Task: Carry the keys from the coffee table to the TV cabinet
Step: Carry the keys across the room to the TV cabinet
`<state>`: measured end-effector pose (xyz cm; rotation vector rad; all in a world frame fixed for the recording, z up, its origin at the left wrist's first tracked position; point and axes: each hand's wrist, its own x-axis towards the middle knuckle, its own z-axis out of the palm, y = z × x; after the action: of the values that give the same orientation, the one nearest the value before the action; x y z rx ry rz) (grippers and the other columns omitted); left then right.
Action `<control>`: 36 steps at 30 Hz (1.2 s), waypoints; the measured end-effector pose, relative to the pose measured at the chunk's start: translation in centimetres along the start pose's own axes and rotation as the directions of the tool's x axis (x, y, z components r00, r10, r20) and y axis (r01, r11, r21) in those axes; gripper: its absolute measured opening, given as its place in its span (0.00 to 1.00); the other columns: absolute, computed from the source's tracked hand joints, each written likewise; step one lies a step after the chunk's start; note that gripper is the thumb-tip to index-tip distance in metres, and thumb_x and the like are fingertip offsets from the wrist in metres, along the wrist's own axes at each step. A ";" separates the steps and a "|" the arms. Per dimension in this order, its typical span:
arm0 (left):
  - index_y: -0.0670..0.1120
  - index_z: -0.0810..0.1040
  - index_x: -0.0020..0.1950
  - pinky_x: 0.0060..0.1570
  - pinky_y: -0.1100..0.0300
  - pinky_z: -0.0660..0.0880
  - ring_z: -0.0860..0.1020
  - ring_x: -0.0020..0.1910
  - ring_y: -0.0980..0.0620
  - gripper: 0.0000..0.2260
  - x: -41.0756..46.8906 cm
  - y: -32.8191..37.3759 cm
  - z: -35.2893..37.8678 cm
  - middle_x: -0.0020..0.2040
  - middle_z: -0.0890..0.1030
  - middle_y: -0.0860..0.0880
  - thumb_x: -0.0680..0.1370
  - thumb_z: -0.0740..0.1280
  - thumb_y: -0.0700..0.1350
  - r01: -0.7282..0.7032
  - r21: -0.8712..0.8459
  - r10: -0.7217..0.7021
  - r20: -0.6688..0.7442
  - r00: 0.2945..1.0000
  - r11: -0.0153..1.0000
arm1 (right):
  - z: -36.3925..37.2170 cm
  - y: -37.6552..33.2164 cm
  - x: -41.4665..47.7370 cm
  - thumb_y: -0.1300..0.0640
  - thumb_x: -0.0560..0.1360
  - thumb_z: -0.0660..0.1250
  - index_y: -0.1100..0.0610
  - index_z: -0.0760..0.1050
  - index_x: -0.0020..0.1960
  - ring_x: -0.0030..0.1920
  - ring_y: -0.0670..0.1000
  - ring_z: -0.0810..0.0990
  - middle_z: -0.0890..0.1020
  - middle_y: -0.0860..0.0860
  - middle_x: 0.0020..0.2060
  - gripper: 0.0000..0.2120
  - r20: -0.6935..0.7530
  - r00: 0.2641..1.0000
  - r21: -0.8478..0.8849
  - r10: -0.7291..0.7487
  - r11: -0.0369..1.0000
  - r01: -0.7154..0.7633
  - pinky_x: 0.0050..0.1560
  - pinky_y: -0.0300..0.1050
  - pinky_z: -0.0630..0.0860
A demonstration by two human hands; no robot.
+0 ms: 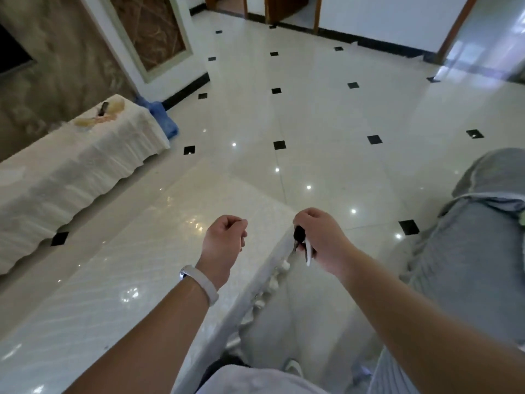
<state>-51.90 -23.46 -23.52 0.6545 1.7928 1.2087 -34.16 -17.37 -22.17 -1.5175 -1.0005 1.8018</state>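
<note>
My right hand point(321, 240) is closed around the keys point(301, 241), a black fob with a white tag hanging below the fingers, held over the right edge of the coffee table point(136, 274). My left hand point(225, 243), with a white band on its wrist, is curled into a loose fist above the glossy white tabletop and holds nothing. The TV cabinet point(71, 172), draped in a white cloth, runs along the left wall under the dark TV screen point(11, 52).
A few small items, one dark, lie on the cabinet's far end point(99, 115). Blue plastic bags point(163, 115) sit on the floor by that end. A grey-covered sofa point(477, 237) stands at the right. White tiled floor point(312, 109) with black insets stretches ahead to doorways.
</note>
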 end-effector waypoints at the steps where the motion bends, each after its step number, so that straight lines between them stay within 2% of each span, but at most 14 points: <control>1: 0.43 0.77 0.40 0.32 0.57 0.70 0.71 0.30 0.50 0.05 0.7 0.4 1.0 0.33 0.77 0.46 0.76 0.66 0.40 0.003 -0.004 -0.003 0.024 1.000 1.000 | -0.8 -0.4 0.5 0.64 0.70 0.62 0.63 0.75 0.43 0.31 0.55 0.74 0.75 0.57 0.30 0.05 -0.023 1.000 0.004 -0.002 1.000 0.002 0.33 0.46 0.73; 5: 0.43 0.76 0.40 0.28 0.61 0.70 0.71 0.28 0.51 0.06 3.6 1.4 4.4 0.32 0.76 0.46 0.76 0.65 0.39 0.014 -0.014 -0.012 0.122 0.992 1.000 | -3.4 -1.6 2.6 0.65 0.70 0.60 0.62 0.74 0.43 0.31 0.55 0.74 0.75 0.59 0.34 0.05 -0.100 0.995 0.020 0.009 1.000 -0.007 0.25 0.39 0.71; 8: 0.42 0.76 0.40 0.26 0.62 0.69 0.71 0.27 0.51 0.06 6.7 1.8 6.7 0.32 0.77 0.46 0.77 0.65 0.39 0.037 -0.029 -0.030 0.189 0.982 0.999 | -4.7 -2.8 4.9 0.66 0.72 0.60 0.62 0.73 0.43 0.31 0.55 0.72 0.73 0.59 0.36 0.03 -0.164 0.986 0.026 0.012 1.000 -0.008 0.23 0.38 0.70; 14: 0.42 0.77 0.40 0.37 0.54 0.74 0.74 0.32 0.47 0.06 14.0 3.7 11.1 0.32 0.78 0.45 0.77 0.66 0.39 0.082 -0.057 -0.052 0.401 0.915 0.995 | -6.4 -6.8 10.2 0.65 0.71 0.61 0.63 0.74 0.43 0.32 0.55 0.72 0.74 0.58 0.34 0.04 -0.300 0.954 0.025 0.020 1.000 -0.012 0.30 0.45 0.72; 18: 0.43 0.78 0.41 0.33 0.58 0.73 0.76 0.34 0.48 0.06 18.3 6.2 13.5 0.35 0.80 0.45 0.77 0.66 0.39 0.075 -0.054 -0.039 0.489 0.871 0.996 | -7.1 -9.8 13.4 0.64 0.71 0.62 0.63 0.75 0.43 0.30 0.55 0.72 0.75 0.58 0.31 0.04 -0.368 0.930 0.034 0.007 0.999 0.006 0.31 0.47 0.71; 23: 0.44 0.78 0.39 0.30 0.61 0.72 0.77 0.33 0.49 0.07 22.7 8.8 16.3 0.34 0.80 0.46 0.77 0.66 0.39 0.062 -0.040 -0.033 0.502 0.864 0.997 | -8.0 -12.3 17.4 0.64 0.71 0.62 0.64 0.75 0.43 0.29 0.55 0.73 0.75 0.58 0.31 0.05 -0.398 0.917 0.038 -0.008 0.999 0.025 0.32 0.48 0.71; 27: 0.42 0.79 0.41 0.34 0.56 0.74 0.76 0.31 0.49 0.05 25.0 10.3 18.5 0.33 0.80 0.46 0.76 0.67 0.38 0.082 -0.053 -0.043 0.519 0.854 0.995 | -9.5 -14.2 19.7 0.65 0.71 0.61 0.65 0.74 0.45 0.29 0.54 0.72 0.75 0.57 0.29 0.05 -0.398 0.917 0.072 -0.028 0.996 0.061 0.31 0.48 0.71; 32: 0.42 0.78 0.41 0.28 0.60 0.72 0.74 0.29 0.50 0.04 27.1 12.1 23.6 0.33 0.78 0.44 0.76 0.66 0.38 0.095 -0.006 -0.077 0.537 0.840 0.995 | -13.6 -15.3 22.8 0.64 0.70 0.63 0.62 0.74 0.41 0.27 0.54 0.73 0.76 0.57 0.28 0.03 -0.417 0.909 0.126 -0.009 0.990 0.067 0.34 0.50 0.70; 36: 0.42 0.78 0.42 0.32 0.58 0.73 0.74 0.30 0.50 0.04 29.1 13.5 28.9 0.34 0.78 0.44 0.77 0.66 0.39 0.083 0.055 -0.099 0.540 0.836 0.995 | -18.0 -16.4 26.3 0.64 0.71 0.63 0.62 0.74 0.43 0.29 0.54 0.73 0.76 0.58 0.30 0.03 -0.416 0.909 0.164 0.025 0.985 0.048 0.31 0.48 0.71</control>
<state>-41.86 18.42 -26.41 0.8239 1.3424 0.8205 -22.17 16.32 -24.41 -1.6853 -0.6265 1.4237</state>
